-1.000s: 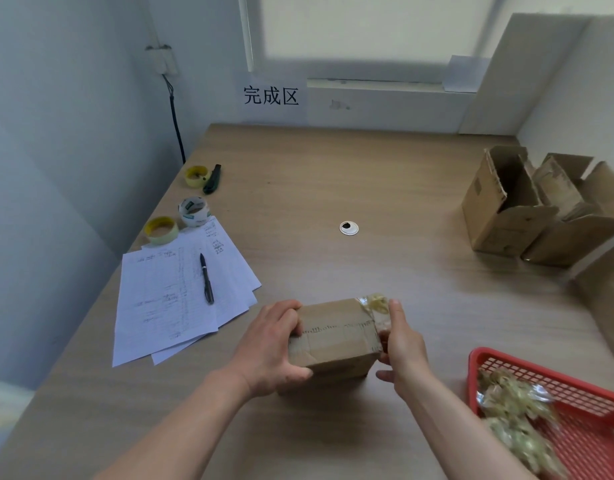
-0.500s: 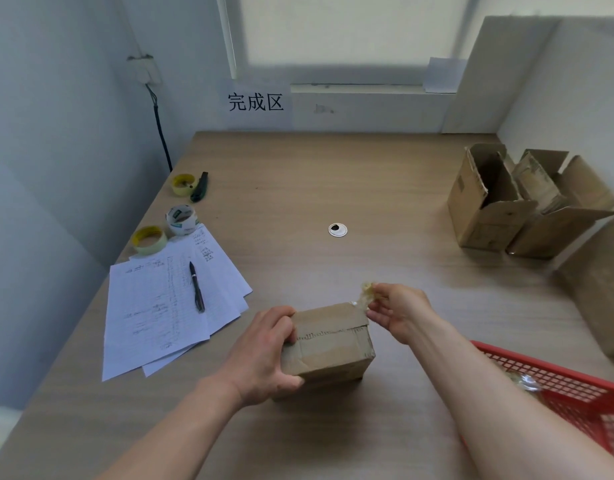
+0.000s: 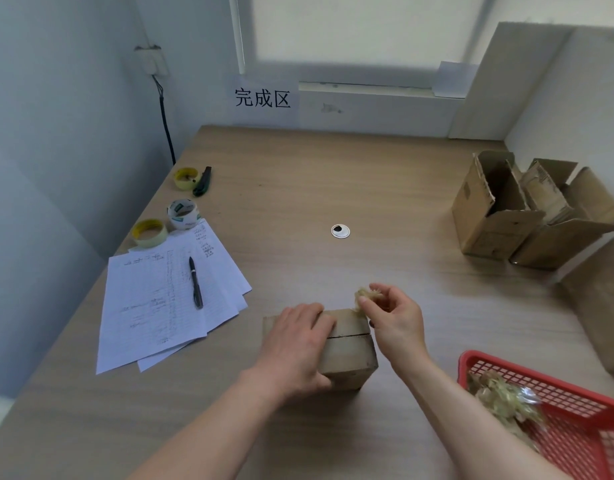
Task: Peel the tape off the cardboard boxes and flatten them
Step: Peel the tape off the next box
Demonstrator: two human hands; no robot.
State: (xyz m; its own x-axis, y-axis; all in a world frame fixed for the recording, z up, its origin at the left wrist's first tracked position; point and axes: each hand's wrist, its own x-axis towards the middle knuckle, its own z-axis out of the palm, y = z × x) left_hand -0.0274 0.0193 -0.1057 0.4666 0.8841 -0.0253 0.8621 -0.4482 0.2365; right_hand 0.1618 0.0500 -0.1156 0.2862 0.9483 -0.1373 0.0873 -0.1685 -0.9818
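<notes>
Right hand (image 3: 397, 317) pinches tape (image 3: 362, 295); red basket (image 3: 582, 441) holds tape scraps (image 3: 499, 398).

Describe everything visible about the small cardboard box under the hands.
The small cardboard box is plain brown corrugated card, closed, sitting flat on the wooden table near its front edge. A dark seam crosses its top where two flaps meet. The left hand grips its left side and covers part of the top. The right hand pinches a crumpled wad of peeled tape at the box's far right corner.
</notes>
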